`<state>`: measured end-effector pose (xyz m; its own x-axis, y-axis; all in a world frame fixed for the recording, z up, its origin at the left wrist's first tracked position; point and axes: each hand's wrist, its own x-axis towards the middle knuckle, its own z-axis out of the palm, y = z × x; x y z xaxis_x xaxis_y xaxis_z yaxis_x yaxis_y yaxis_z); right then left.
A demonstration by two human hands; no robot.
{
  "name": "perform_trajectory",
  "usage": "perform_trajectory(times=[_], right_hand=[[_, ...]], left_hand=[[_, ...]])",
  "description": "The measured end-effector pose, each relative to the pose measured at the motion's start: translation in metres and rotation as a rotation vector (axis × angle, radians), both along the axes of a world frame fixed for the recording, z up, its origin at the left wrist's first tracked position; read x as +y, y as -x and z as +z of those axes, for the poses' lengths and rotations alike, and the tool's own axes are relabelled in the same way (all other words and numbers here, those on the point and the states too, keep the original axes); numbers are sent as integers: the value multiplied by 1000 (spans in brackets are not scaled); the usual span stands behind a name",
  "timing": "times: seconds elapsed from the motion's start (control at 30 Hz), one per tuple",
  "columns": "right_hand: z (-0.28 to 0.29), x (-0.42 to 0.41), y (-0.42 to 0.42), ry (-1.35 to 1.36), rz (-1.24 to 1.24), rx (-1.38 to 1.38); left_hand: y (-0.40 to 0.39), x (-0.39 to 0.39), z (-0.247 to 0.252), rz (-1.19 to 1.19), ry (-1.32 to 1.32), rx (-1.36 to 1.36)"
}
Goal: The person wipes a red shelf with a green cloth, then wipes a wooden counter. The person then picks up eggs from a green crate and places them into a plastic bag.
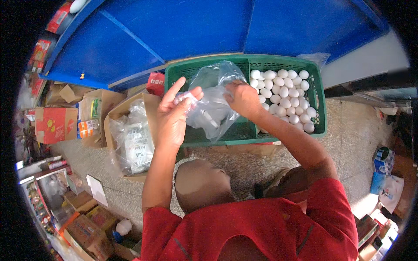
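A clear plastic bag (214, 112) hangs between my two hands, over the left compartment of a green plastic crate (222, 143). The thumb and fingers of my left hand (172, 112) pinch a bunched part of it, with the index finger stretched out. My right hand (245, 99) has its fingers curled on the bag's right side, beside the crate's divider. A pale strip shows through the film; I cannot tell what it is. White eggs (285, 103) are heaped in the right compartment, close to my right hand.
An open cardboard box (150, 114) with packs of plastic bags (138, 143) stands left of the crate. Further left are a red-printed carton (56, 125) and other boxes. A blue panel (202, 29) rises behind the crate. My knee (202, 186) is just in front.
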<state>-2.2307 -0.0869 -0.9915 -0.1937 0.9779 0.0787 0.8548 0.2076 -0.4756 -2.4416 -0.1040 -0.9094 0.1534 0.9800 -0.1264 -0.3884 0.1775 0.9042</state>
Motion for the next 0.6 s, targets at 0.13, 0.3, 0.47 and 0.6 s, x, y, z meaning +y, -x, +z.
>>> perform_trajectory(times=[0.13,0.3,0.47,0.6], right_hand=[[12,16,-4,561,-51,1220],[47,-4,24,500,168,1051],[59,-1,9,508,107,558],[63,12,-18,651,-16,934]], left_hand=[[-4,8,2,-9,37,40],[-15,15,-1,-50,8,37],[-11,14,4,-119,-8,238],[21,15,16,-122,49,335]])
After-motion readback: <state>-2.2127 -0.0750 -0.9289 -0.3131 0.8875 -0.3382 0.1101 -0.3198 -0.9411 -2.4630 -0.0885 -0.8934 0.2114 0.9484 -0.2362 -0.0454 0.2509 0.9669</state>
